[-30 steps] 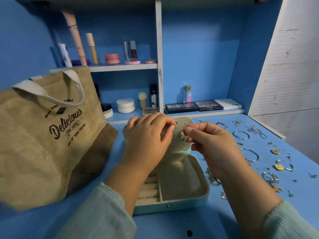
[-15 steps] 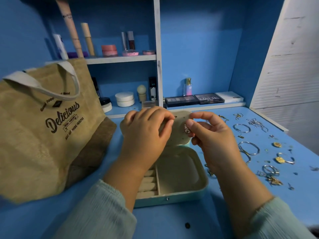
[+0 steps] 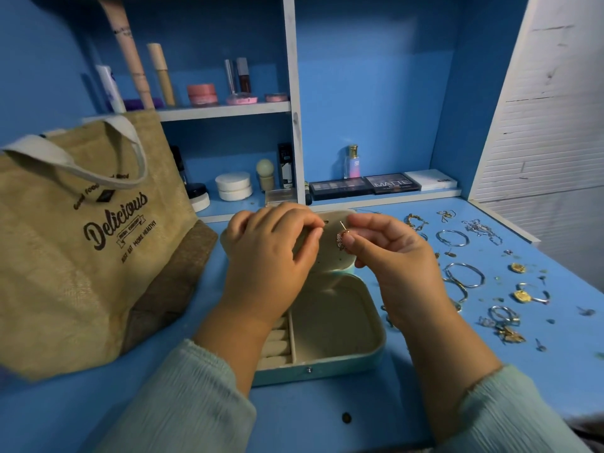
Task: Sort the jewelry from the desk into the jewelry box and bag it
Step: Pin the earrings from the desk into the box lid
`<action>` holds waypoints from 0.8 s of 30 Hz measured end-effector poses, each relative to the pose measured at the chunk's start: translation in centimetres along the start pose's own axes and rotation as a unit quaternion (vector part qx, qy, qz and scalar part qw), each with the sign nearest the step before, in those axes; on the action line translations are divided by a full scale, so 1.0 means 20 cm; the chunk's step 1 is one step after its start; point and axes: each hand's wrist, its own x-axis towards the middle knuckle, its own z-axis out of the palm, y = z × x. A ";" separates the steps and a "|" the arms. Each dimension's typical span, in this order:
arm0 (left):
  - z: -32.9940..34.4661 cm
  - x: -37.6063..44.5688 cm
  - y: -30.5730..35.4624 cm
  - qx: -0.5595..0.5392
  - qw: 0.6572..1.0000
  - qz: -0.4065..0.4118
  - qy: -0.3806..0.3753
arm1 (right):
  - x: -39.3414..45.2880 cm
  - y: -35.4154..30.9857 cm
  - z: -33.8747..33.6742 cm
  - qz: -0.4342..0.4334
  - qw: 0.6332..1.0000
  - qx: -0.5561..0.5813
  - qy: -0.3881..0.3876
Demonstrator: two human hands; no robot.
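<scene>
Our right hand [image 3: 389,253] pinches a stud earring [image 3: 342,239]; left hand [image 3: 271,250] grips the jewelry box [image 3: 330,325] lid panel [image 3: 330,253] (perforated). Next: seat its post in a hole.

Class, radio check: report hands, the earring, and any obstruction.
Right hand pinches earring, post toward jewelry box lid panel. Left hand grips the panel's edge. Nothing blocking; loose jewelry remains on desk.

Both forearms reach forward in pale green sleeves. The left hand [image 3: 271,246] curls its fingers inward, fingertips pinched together. The right hand [image 3: 389,253] pinches with thumb and forefinger, remaining fingers loosely bent.
</scene>
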 end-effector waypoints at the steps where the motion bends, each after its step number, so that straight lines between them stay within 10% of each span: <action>1: 0.00 0.00 0.00 0.001 1.000 0.001 0.000 | 0.00 0.00 0.00 -0.001 1.000 -0.001 0.003; 24: -0.01 -0.01 0.01 0.000 1.000 0.006 0.008 | 0.01 0.03 -0.01 -0.028 1.000 -0.006 -0.001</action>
